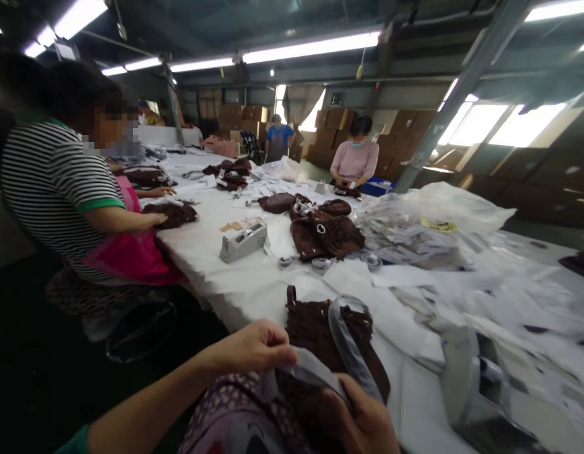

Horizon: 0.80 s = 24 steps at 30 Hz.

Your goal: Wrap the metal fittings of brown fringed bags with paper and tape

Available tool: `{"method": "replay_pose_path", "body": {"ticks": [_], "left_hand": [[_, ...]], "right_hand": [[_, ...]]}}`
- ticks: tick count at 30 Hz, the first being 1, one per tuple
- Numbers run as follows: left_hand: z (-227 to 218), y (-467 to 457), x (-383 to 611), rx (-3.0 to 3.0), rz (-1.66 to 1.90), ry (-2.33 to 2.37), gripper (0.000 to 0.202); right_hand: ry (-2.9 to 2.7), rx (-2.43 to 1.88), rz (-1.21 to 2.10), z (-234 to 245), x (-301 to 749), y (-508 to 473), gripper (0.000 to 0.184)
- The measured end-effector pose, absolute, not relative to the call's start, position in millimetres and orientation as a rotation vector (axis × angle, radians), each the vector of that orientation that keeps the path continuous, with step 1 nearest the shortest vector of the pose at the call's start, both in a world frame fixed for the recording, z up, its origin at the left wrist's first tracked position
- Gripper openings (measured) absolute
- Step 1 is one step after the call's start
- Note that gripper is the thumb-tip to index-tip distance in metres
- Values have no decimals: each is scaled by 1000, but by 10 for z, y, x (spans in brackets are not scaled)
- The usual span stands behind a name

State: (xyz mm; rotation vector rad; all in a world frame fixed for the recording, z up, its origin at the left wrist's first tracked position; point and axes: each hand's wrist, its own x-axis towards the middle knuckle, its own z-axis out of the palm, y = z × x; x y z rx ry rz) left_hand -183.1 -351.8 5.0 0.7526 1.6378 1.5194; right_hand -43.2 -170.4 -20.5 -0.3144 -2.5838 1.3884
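Note:
My left hand (266, 345) is closed, thumb against bent fingers, pinching one end of a grey-white wrapped strap (315, 367). Lower right, my right hand (362, 416) has its fingers wrapped round the other stretch of that strap. The strap runs taut between both hands, over my lap. Just beyond lies a dark brown fringed bag (308, 325) at the table's edge, partly hidden by my hands. Another grey wrapped length of strap (349, 353) arches over the bag. Brown material below the strap is partly covered by my right hand.
A grey tape dispenser (476, 378) stands at right, another tape dispenser (245, 241) farther off. Brown bags (325, 236) and a plastic sack of papers (415, 227) lie on the white table (211, 265). At left a person in a striped shirt (60, 170) handles a brown bag; others work beyond.

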Motion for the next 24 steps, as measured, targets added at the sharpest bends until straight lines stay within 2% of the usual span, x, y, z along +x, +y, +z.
{"method": "replay_pose_path", "body": {"ticks": [7, 10, 14, 20, 24], "left_hand": [[-128, -3248, -1786, 164, 2091, 1165, 44], [-130, -3127, -1691, -36, 2202, 994, 49], [-231, -3004, -1559, -111, 2346, 957, 46], [-425, -3015, -1427, 297, 2159, 1177, 37], [-328, -3163, -1431, 642, 1886, 1324, 43]], "right_hand": [[-2569, -137, 1713, -73, -594, -1888, 19], [-2459, -204, 1814, -184, -617, -1964, 21], [-2207, -389, 1985, -300, -610, -1946, 35], [-2035, -492, 2040, -322, -611, -1758, 38], [-2214, -494, 2031, -347, -640, -1686, 39]]}}
